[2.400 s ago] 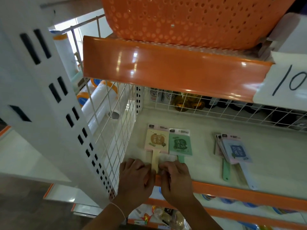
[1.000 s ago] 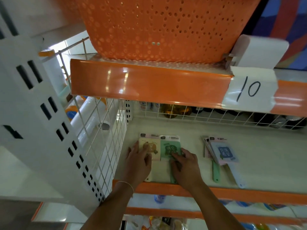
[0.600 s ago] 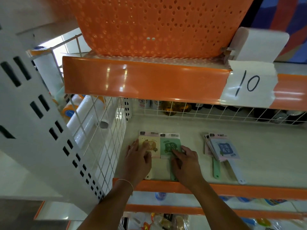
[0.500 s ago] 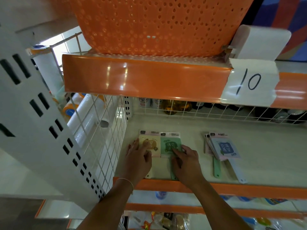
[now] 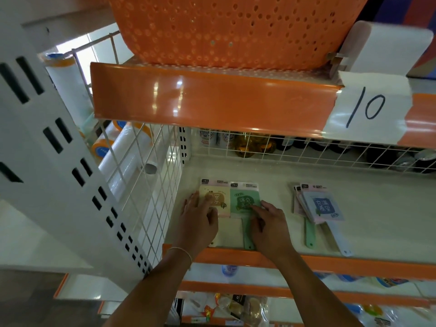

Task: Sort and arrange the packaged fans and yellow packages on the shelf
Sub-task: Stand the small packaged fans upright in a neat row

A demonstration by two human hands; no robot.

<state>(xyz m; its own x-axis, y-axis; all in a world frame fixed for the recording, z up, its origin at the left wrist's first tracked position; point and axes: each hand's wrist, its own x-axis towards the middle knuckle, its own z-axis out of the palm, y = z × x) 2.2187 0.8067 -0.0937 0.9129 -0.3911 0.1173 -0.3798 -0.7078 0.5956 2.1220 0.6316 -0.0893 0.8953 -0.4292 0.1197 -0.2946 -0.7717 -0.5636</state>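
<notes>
Both hands lie flat on two packaged fans at the left end of the cream shelf (image 5: pixel 295 171), just beside the white wire side panel (image 5: pixel 146 175). The left hand (image 5: pixel 199 220) rests with straight, slightly spread fingers on the yellow packaged fan (image 5: pixel 218 197), its fingertips reaching the brown panel printed on the card; this grip is spread and pressing, not pinching. The right hand (image 5: pixel 269 223) lies on the green packaged fan (image 5: pixel 244 198), index finger stretched onto the lower right of the card, the other fingers relaxed over the green handle below; its grip is also spread, nothing clasped. The two fans lie side by side, edges touching, handles pointing toward the orange shelf lip (image 5: pixel 342 263). Well apart to the right lies a fanned stack of packaged fans (image 5: pixel 318 204) with a blue-printed one on top, a green and a white handle sticking out toward the lip. Behind the rear wire fence stand bottles and cans (image 5: pixel 250 142). Above, an orange perforated basket (image 5: pixel 231 29) sits on the upper shelf, whose edge carries a paper label marked 10 (image 5: pixel 368 107)
</notes>
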